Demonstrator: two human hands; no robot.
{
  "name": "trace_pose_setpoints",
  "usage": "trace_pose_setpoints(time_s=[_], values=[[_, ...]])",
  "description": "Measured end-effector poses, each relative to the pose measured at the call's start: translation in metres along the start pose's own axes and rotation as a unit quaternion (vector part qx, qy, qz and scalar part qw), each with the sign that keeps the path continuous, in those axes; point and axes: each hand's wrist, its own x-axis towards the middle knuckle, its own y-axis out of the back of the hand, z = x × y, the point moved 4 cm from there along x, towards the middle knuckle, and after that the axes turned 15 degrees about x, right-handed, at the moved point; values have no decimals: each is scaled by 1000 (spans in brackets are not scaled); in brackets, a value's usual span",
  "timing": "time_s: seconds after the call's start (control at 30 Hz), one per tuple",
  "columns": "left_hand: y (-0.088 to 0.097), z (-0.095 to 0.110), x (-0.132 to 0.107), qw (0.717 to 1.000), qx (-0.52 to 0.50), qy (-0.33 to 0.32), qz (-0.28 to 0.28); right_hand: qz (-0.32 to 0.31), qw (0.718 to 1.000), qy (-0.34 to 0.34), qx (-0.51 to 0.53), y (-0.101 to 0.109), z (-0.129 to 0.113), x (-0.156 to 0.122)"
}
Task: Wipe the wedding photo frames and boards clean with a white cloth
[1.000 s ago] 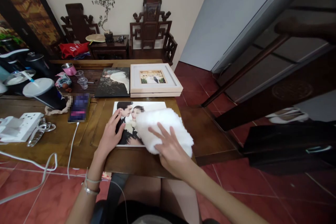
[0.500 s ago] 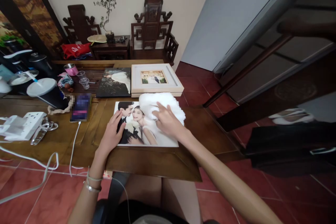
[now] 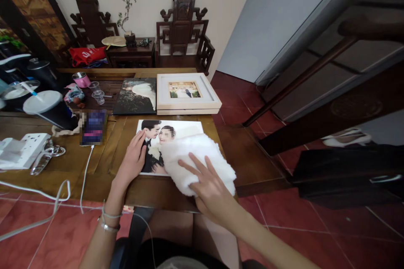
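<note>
The right hand (image 3: 210, 187) is pressing flat, fingers spread apart, on a fluffy white cloth (image 3: 198, 160) that is lying over the lower right part of a large wedding photo print (image 3: 167, 138). The print is lying flat on the wooden table (image 3: 63, 172), near its front edge. At nine o'clock from the cloth, the left hand (image 3: 134, 159) is resting on the print's left edge, fingers loosely together and extended, holding nothing. At twelve o'clock from the print, a white-framed photo (image 3: 187, 92) is sitting beside a dark canvas photo (image 3: 136, 96). At nine o'clock from the print, a phone (image 3: 93, 127) is lying with a white cable (image 3: 85, 176) plugged in, and further left is a white power strip (image 3: 27, 155).
</note>
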Motion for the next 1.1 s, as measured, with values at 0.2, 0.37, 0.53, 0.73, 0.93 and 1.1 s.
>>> trace_pose_setpoints(time_s=[0.2,0.37,0.53,0.73,0.93,1.1], values=[[0,-1,0,1000,1,-7,1,-36,996,-85,-12,19,42,65],[2,0,-1,1000,2,-1,10,-46,990,-133,-3,26,67,97],[3,2,-1,1000,-1,2,19,-31,995,-96,4,12,51,62],[3,5,-2,1000,8,-2,27,-12,1000,-21,6,-8,-2,-12],[2,5,-1,1000,7,-5,18,-9,1000,-27,1,1,-1,-5],[1,3,-2,1000,0,-5,19,-14,997,-69,-16,17,46,55]])
